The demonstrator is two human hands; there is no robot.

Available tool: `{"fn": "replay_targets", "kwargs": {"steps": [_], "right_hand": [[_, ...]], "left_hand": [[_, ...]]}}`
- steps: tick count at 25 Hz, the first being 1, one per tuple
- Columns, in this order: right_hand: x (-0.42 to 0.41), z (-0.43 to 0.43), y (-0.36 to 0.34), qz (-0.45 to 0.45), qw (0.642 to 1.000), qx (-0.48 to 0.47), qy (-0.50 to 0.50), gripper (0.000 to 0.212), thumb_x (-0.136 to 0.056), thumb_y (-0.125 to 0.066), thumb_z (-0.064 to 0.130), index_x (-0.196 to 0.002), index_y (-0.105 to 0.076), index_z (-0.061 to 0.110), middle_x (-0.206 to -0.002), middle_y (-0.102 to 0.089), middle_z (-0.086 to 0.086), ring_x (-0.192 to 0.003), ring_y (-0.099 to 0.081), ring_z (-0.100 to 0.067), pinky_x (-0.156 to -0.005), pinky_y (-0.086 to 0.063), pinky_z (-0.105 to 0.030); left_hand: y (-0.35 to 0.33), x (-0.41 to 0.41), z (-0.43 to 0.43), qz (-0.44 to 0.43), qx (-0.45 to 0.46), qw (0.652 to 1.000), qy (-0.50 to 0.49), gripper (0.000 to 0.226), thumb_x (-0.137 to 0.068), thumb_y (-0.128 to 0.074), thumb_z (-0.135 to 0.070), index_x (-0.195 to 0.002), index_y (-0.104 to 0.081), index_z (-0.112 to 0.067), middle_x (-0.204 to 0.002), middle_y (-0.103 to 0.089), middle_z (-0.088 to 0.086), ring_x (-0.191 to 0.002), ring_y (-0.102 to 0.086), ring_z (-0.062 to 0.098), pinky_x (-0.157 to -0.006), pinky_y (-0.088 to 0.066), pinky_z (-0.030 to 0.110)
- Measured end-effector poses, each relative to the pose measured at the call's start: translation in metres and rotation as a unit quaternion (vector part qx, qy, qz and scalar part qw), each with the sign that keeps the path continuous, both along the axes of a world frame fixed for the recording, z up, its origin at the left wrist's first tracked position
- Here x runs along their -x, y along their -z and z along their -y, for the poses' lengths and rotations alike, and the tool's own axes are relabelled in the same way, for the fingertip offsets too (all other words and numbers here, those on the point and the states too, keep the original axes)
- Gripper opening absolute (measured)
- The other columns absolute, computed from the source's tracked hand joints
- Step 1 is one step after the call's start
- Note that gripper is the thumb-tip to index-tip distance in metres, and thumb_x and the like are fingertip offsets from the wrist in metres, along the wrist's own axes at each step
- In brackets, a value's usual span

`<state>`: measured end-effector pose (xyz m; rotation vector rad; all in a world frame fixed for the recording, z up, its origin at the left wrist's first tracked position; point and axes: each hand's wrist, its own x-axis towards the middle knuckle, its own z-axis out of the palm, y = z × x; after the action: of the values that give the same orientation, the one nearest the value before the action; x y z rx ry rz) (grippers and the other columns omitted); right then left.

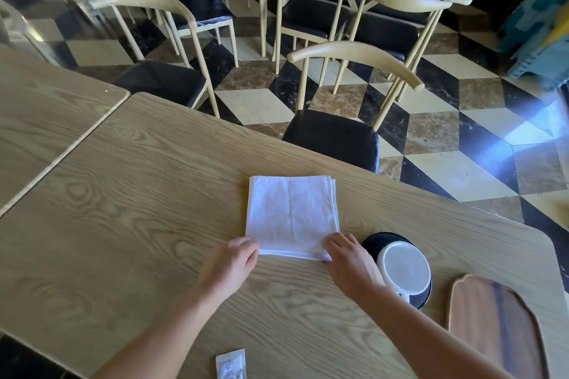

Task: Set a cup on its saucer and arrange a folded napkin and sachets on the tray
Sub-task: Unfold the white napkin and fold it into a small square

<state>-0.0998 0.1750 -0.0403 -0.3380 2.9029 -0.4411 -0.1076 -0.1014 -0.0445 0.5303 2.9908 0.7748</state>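
Note:
A white napkin (pixel 292 215), folded into a square, lies flat on the wooden table (pixel 147 212). My left hand (pixel 232 264) pinches its near left corner. My right hand (pixel 349 261) holds the near right corner, fingers curled over the edge. To the right of my right hand a white cup (pixel 404 269) stands on a black saucer (pixel 374 244). A brown wooden tray (pixel 495 329) lies at the table's right end with nothing on it. A white sachet (pixel 231 364) lies at the near table edge, between my forearms.
A chair with a black seat (pixel 331 137) stands just behind the table's far edge. A second table (pixel 46 114) butts against the left side. More chairs and tables fill the checkered floor beyond.

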Motion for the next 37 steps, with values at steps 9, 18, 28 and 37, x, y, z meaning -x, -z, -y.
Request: {"fn": "replay_targets", "kwargs": {"steps": [9,18,28,37], "right_hand": [[-0.016,0.003,-0.011,-0.057,0.996,0.063,0.041,0.005,-0.091,-0.063,0.023,-0.093,-0.061,0.018,-0.076,-0.065,0.004,-0.073,-0.057,-0.023,-0.055,-0.047,-0.035],[-0.012,-0.002,-0.022,0.091,0.958,0.213,0.169,0.024,-0.086,-0.073,0.036,-0.073,-0.056,0.024,-0.063,-0.060,0.007,-0.062,-0.052,-0.011,-0.060,-0.044,-0.027],[0.023,0.007,-0.025,0.062,0.966,0.148,0.201,0.036,-0.093,-0.057,0.051,-0.080,-0.048,0.018,-0.070,-0.064,-0.001,-0.066,-0.060,-0.028,-0.061,-0.051,-0.043],[0.060,0.007,-0.015,0.042,0.980,0.073,0.182,0.028,-0.095,-0.053,0.043,-0.083,-0.048,0.018,-0.087,-0.059,0.002,-0.074,-0.052,-0.024,-0.058,-0.039,-0.033]], "left_hand": [[-0.005,-0.013,0.021,0.093,-0.107,0.984,-0.109,0.008,-0.089,-0.067,-0.021,-0.097,-0.069,-0.022,-0.063,-0.060,-0.017,-0.056,-0.055,0.000,-0.058,-0.043,0.015],[-0.018,-0.038,0.031,0.221,-0.312,0.900,-0.209,0.025,-0.077,-0.076,-0.001,-0.094,-0.072,-0.018,-0.093,-0.075,0.001,-0.089,-0.072,0.012,-0.075,-0.053,0.016],[-0.023,0.021,-0.003,0.119,-0.352,0.881,-0.294,0.012,-0.084,-0.068,0.004,-0.095,-0.071,0.005,-0.082,-0.068,0.012,-0.069,-0.061,0.005,-0.062,-0.045,0.008],[0.003,0.063,-0.004,0.109,-0.276,0.904,-0.307,0.007,-0.079,-0.074,-0.007,-0.086,-0.074,-0.007,-0.084,-0.072,0.007,-0.081,-0.067,0.023,-0.077,-0.052,0.035]]}}
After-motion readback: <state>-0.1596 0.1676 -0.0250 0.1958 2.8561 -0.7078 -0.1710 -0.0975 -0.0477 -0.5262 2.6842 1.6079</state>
